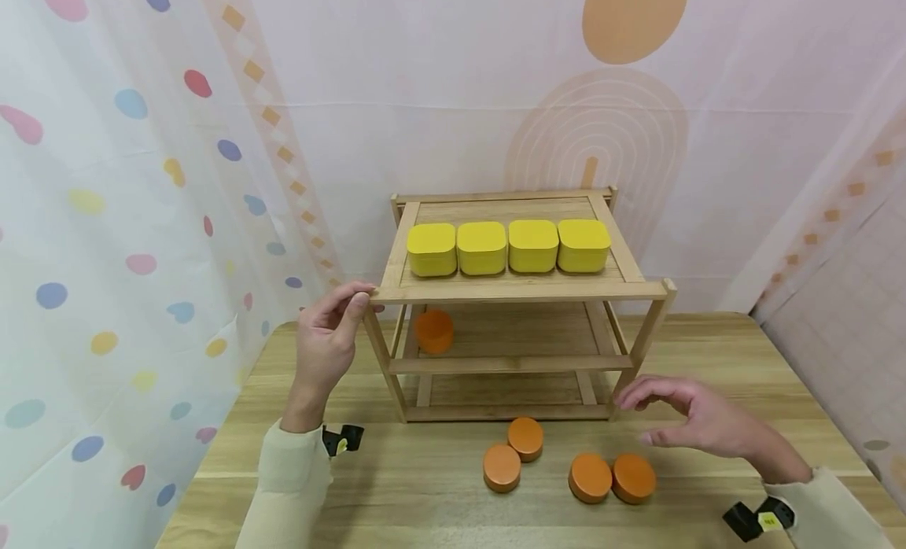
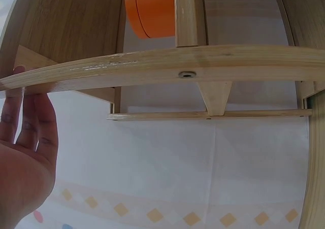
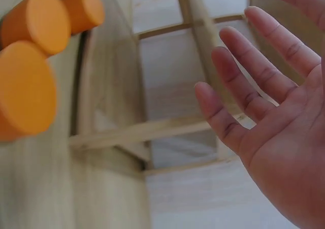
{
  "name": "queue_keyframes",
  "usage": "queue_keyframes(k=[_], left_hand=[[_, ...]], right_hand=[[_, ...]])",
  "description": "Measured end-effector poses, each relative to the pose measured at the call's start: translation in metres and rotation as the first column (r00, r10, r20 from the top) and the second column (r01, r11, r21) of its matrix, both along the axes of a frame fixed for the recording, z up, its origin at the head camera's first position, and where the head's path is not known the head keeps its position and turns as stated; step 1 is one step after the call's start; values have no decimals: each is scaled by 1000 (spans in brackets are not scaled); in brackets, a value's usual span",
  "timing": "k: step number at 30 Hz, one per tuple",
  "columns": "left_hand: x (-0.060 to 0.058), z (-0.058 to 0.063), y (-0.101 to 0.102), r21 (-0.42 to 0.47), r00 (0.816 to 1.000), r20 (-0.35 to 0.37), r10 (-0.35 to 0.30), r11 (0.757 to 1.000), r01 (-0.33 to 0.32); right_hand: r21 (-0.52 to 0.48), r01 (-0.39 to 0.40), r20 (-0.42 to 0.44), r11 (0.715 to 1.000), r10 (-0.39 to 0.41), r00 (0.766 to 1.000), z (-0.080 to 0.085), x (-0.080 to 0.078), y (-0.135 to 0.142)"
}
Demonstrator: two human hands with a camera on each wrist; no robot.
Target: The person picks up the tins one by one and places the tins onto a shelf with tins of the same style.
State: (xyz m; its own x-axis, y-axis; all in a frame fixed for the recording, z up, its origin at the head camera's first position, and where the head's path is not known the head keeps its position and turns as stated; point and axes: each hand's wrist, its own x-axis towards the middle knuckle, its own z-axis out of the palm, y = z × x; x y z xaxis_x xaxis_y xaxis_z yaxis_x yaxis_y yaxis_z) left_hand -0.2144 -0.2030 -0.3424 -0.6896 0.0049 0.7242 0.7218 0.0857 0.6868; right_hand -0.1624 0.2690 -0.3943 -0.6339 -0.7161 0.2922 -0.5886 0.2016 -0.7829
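Observation:
A three-tier wooden shelf rack (image 1: 524,292) stands on the table. My left hand (image 1: 329,337) grips its upper left front corner, thumb in front; in the left wrist view the fingers (image 2: 38,127) reach behind the wooden post (image 2: 152,69). Near the rack's lower right front corner, my right hand (image 1: 701,419) hovers with spread fingers and holds nothing. On the middle tier at the left sits an orange round container (image 1: 434,333). Several more lie on the table before the rack: one pair (image 1: 502,468) left of the other pair (image 1: 591,477), which is closest to my right hand.
Several yellow rounded-square boxes (image 1: 483,248) stand in a row on the top tier. A patterned curtain (image 1: 439,101) hangs behind the table and along its left side. The wooden tabletop (image 1: 396,494) extends in front of the rack.

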Motion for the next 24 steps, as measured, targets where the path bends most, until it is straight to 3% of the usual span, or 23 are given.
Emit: queue_keyframes(k=[15,24], left_hand=[[-2,-1,0,11,1000,-7,-13,1000,13],[-1,0,0,12,1000,-15,-19,1000,19]], right_hand=[[-46,-26,121,999,32,992,-58,5,17],[-141,-77,259,987,112,959,-82,10,20]])
